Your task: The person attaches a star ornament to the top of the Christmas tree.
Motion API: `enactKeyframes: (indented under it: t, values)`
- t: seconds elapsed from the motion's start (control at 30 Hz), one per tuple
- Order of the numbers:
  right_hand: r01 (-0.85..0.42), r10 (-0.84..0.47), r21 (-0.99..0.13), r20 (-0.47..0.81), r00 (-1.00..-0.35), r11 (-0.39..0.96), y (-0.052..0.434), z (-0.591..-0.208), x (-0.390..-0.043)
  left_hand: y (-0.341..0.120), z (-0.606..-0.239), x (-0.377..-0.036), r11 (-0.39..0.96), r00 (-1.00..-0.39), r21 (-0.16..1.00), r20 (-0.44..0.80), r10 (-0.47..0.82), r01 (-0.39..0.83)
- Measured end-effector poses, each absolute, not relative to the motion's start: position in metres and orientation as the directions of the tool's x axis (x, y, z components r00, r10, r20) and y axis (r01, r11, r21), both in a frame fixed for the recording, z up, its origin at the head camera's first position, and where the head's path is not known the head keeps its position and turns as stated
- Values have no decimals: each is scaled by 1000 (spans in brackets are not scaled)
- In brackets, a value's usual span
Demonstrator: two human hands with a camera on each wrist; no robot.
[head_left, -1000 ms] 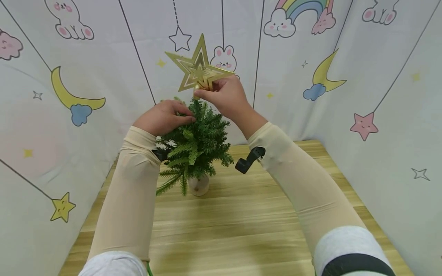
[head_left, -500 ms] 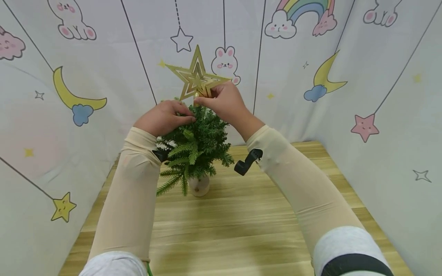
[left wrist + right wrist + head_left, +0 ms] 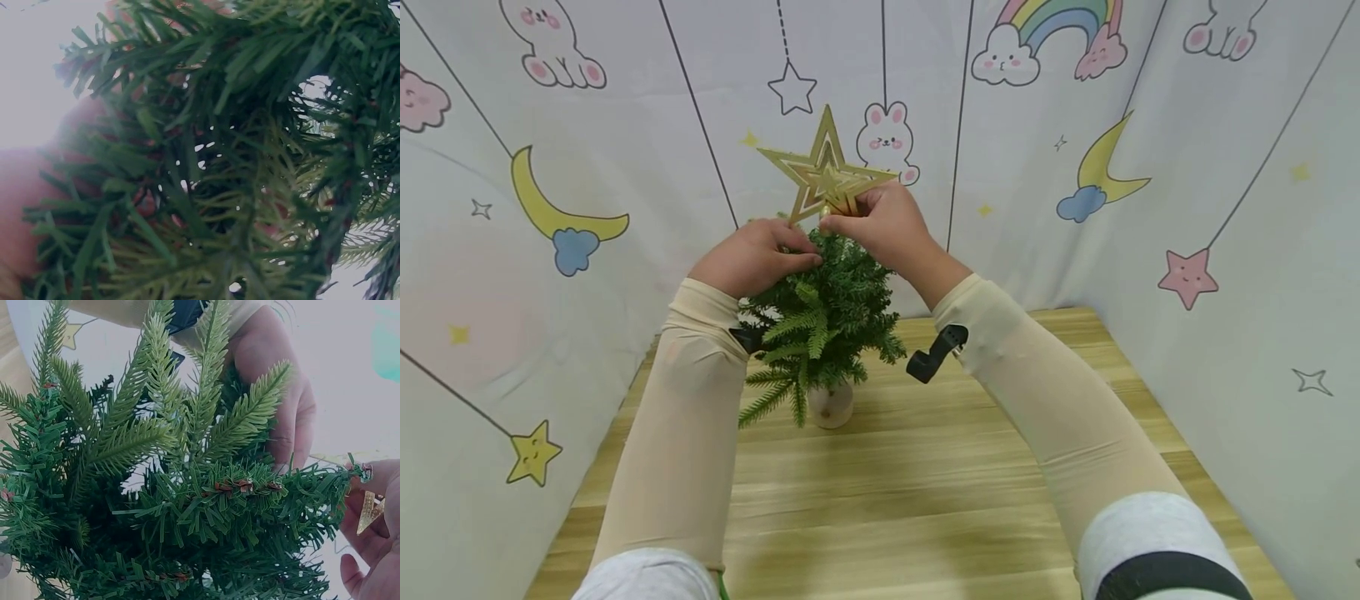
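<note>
A small green artificial tree [image 3: 823,312] stands in a pale pot [image 3: 831,406] on the wooden table [image 3: 925,500]. My left hand [image 3: 801,254] grips the upper branches on the tree's left side. In the right wrist view its fingers [image 3: 281,400] curl behind the branches [image 3: 156,506]. My right hand [image 3: 844,218] pinches the lower part of a gold layered star [image 3: 823,175], held upright just over the tree's tip. A gold edge of the star [image 3: 369,512] shows beside my right fingers [image 3: 375,556]. In the left wrist view green needles [image 3: 219,169] fill the frame.
White cloth walls [image 3: 1225,208] printed with moons, stars and rabbits close in the table on the left, back and right. Bare wood lies in front of the pot. Black wrist camera mounts [image 3: 934,357] hang under both sleeves.
The right hand has brought the gold star down from well above the tree to just over its tip. The left hand has stayed on the branches.
</note>
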State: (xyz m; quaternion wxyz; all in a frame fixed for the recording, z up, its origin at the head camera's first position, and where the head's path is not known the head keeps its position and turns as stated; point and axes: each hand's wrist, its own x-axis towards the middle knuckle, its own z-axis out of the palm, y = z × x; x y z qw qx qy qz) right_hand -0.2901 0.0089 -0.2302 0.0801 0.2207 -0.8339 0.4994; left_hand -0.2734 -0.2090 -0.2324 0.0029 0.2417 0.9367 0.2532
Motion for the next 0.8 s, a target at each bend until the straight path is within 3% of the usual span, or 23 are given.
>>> enactKeyframes:
  t: [0.8]
  values:
    - [-454, -296, -768, 351, -888, 452, 7, -231, -287, -211, -233, -273, 735, -870, 477, 161, 465, 481]
